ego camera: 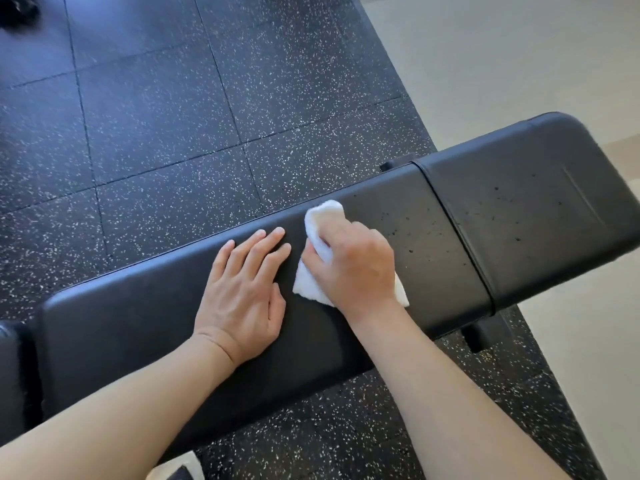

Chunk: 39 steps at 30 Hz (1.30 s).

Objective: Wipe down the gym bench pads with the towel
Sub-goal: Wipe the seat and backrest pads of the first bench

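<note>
- Bench runs diagonally across my view: a long black pad from the lower left up to the middle, then a shorter black pad at the upper right.
- A narrow seam separates the two pads; they sit close but apart.
- Left hand lies flat on the long pad, palm down, fingers straight and slightly spread, holding nothing. Fingertips reach close to the pad's far edge.
- Right hand has its fingers curled over a white towel, pressing it against the long pad (knuckles up, thumb side hidden from me).
- Towel is bunched under the right hand, on the half of the long pad nearer the seam. One fold sticks out past the fingers toward the far edge; a flat corner shows below the hand on the near side, and a bit more at the wrist's right.
- The two hands are just beside each other; the left index finger is near the towel, and I cannot tell whether they touch.
- Dark specks dot the long pad between the towel and the seam, and more are scattered on the shorter pad.
- Under the bench: black rubber floor tiles flecked with white. A pale floor lies beyond their right edge.
- A black frame foot shows below the near edge by the seam.
</note>
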Motion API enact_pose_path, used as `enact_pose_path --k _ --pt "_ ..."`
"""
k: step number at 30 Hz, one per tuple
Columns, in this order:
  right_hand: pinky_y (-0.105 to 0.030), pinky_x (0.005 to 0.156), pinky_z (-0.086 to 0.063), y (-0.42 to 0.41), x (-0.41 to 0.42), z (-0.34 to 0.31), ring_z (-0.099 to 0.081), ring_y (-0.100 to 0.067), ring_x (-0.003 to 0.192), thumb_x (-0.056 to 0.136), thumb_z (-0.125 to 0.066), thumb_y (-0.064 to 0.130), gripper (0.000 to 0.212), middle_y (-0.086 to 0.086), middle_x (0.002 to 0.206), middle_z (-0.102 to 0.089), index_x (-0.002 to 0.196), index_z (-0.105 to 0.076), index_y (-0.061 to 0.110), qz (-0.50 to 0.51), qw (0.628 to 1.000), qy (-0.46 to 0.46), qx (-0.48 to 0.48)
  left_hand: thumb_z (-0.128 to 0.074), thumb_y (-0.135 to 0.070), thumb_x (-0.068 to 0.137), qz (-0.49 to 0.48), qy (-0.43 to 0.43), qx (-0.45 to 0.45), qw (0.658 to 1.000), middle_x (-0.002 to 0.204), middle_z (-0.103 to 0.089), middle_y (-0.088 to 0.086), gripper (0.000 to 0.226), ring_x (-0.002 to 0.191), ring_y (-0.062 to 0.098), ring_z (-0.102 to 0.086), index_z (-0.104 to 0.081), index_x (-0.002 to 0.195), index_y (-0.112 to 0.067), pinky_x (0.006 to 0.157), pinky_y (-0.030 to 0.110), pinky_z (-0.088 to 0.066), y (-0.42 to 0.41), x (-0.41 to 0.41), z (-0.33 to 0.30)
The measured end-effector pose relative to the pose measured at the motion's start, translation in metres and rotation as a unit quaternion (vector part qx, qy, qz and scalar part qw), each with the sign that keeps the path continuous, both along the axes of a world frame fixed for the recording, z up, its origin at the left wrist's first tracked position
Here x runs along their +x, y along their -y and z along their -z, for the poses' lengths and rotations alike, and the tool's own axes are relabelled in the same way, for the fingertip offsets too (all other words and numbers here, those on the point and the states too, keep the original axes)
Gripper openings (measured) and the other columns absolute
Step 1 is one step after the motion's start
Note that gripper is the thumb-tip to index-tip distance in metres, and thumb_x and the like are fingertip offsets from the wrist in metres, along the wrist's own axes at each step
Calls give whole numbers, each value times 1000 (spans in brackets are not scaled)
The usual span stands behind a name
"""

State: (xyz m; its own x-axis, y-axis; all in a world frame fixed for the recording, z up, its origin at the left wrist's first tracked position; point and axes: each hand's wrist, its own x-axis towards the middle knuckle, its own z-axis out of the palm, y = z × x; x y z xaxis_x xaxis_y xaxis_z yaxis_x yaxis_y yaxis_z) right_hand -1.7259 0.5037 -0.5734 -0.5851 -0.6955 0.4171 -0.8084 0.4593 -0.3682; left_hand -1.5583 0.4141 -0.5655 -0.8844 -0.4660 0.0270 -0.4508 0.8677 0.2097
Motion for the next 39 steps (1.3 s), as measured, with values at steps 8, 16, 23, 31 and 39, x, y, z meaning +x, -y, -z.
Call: enact_pose_path --k 8,16,23,31,39 --pt "-36 48 -47 65 -35 -4 -50 -31 50 81 -57 32 23 -4 59 -52 65 -53 16 -38 999 16 0 -45 -27 88 3 -4 9 1000 165 -43 4 62 153 30 -40 -55 149 -14 125 60 -27 2 1 2" --pt "-29 57 -29 98 -46 -4 -47 -29 51 76 -75 33 29 -2 56 -55 64 -54 18 4 992 56 114 -49 -25 90 7 -1 27 1000 166 -42 6 60 154 31 -39 -58 147 -12 124 62 -28 3 1 5" --pt "-33 66 -33 127 -58 -9 -54 -25 74 90 -59 39 25 5 72 -56 75 -54 20 -28 969 89 229 -44 -28 92 9 -10 27 1000 167 -42 5 59 154 30 -39 -57 148 -14 126 60 -26 3 2 6" --pt "-35 68 -32 104 -43 -15 -53 -29 74 91 -59 39 27 3 72 -54 75 -49 18 -13 981 88 170 -40 -30 94 8 -4 14 1000 162 -49 5 58 150 31 -45 -60 146 -14 124 59 -29 2 3 3" --pt "-37 58 -42 -34 -9 -13 -53 -31 56 82 -59 37 23 -5 61 -55 80 -59 14 -50 994 54 83 -38 -25 86 -45 -29 60 997 145 -63 6 51 136 36 -56 -68 125 -13 114 59 -42 -5 -13 -12"
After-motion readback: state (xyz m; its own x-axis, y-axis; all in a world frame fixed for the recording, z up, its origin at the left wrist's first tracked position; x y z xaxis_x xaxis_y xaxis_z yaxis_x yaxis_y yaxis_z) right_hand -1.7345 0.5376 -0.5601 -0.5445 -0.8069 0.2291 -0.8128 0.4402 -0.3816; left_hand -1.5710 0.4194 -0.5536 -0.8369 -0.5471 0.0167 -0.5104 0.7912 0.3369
